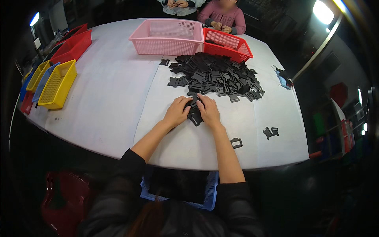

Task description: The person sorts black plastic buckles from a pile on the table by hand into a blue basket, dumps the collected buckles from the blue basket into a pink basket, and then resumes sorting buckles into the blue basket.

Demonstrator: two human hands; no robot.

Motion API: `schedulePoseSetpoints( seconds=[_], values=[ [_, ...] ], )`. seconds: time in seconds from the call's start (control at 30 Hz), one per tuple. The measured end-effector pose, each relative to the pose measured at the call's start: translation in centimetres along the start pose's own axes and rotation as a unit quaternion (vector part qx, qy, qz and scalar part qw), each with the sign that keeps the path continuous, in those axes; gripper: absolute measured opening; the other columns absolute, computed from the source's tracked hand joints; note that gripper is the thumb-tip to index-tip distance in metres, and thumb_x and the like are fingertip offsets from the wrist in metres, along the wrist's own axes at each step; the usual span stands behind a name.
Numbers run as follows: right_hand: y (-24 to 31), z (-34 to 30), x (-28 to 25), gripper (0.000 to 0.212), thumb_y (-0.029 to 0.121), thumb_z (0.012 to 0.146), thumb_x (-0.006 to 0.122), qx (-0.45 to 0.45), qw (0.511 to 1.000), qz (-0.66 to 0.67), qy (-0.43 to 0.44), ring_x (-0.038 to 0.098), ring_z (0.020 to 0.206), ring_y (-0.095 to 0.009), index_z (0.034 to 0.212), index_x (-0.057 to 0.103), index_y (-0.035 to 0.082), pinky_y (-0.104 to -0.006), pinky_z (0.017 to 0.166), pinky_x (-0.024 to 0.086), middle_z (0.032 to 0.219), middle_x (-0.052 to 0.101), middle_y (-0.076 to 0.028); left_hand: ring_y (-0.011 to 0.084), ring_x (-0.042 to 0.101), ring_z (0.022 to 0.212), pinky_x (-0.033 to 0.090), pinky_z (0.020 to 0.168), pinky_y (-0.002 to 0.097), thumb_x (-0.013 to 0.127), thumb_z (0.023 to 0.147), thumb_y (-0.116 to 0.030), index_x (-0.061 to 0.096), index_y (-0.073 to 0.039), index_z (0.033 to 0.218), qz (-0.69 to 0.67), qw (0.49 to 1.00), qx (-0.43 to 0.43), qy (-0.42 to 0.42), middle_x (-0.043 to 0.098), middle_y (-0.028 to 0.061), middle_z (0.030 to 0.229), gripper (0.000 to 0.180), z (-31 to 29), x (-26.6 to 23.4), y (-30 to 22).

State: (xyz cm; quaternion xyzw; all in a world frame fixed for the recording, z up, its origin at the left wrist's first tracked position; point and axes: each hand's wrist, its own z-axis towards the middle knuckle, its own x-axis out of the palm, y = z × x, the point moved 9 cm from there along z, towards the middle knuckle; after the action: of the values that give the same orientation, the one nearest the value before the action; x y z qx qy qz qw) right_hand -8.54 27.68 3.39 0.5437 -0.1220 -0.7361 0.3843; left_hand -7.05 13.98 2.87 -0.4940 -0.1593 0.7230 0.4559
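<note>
In the head view, a pink top (236, 19) carries pale letters (221, 18). The left hand (176, 112) and the right hand (210, 112), fingers half closed, pinch 1 black clip (194, 99) between them, just at the near side of the pile (221, 75). Its long axis points roughly away from the wearer.

Pretty dim and fisheye-warped round the rim, oblong white lamp (323, 12) glaring upper right, flat white counter (110, 87) decently lit.

Workshop; heaped black parts (221, 77) (so many); plastic baskets (167, 48).
</note>
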Motion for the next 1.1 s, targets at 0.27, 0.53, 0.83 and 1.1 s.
schedulePoseSetpoints(
  seconds=[0.27,0.53,0.83,1.1],
  values=[
    [5.4,-6.6,-4.6,0.024,0.023,0.084,0.065,-0.031,0.991,-0.103,-0.081,0.041,0.126,-0.03,0.106,0.067,0.014,-0.058,0.107,0.022,0.125,0.054,-0.005,0.0283,0.057,0.107,0.045,0.093,0.0377,0.058,0.084,-0.004,0.064,-0.005,0.105,-0.004,0.995,-0.075,0.063,0.061,0.0105,0.109,0.021,-6.2,-5.6,-0.9],
    [8.9,-13.5,-2.7,0.027,0.026,0.082,0.068,-0.038,0.986,-0.161,-0.01,0.042,0.126,-0.03,0.105,0.067,0.012,-0.0547,0.106,0.024,0.126,0.054,-0.007,0.0275,0.044,0.127,0.033,0.106,0.0455,0.062,0.082,-0.008,0.06,-0.01,0.119,0.076,0.989,0.005,0.125,0.056,0.0091,0.126,0.037,-7.9,-5.4,-3.6],
    [9.7,-13.3,-2.2,0.04,0.022,0.075,0.073,0.004,0.987,-0.162,-0.008,0.053,0.1,-0.025,0.109,0.062,0.005,-0.0377,0.083,0.04,0.111,0.058,-0.006,0.0271,0.044,0.126,0.026,0.111,0.0513,0.065,0.083,-0.015,0.052,-0.012,0.129,0.114,0.966,0.083,0.215,0.052,0.0081,0.131,0.048,-2.2,-0.9,-2.3],
    [8.0,-12.5,-3.6,0.022,0.017,0.082,0.066,0.032,0.985,-0.166,0.037,0.06,0.088,-0.026,0.101,0.064,0.006,-0.037,0.071,0.048,0.096,0.065,-0.009,0.0311,0.046,0.119,0.034,0.105,0.0418,0.069,0.077,-0.011,0.052,-0.01,0.128,0.046,0.973,0.076,0.211,0.054,0.0124,0.124,0.053,-1.6,-1.2,-2.1]
  ],
)
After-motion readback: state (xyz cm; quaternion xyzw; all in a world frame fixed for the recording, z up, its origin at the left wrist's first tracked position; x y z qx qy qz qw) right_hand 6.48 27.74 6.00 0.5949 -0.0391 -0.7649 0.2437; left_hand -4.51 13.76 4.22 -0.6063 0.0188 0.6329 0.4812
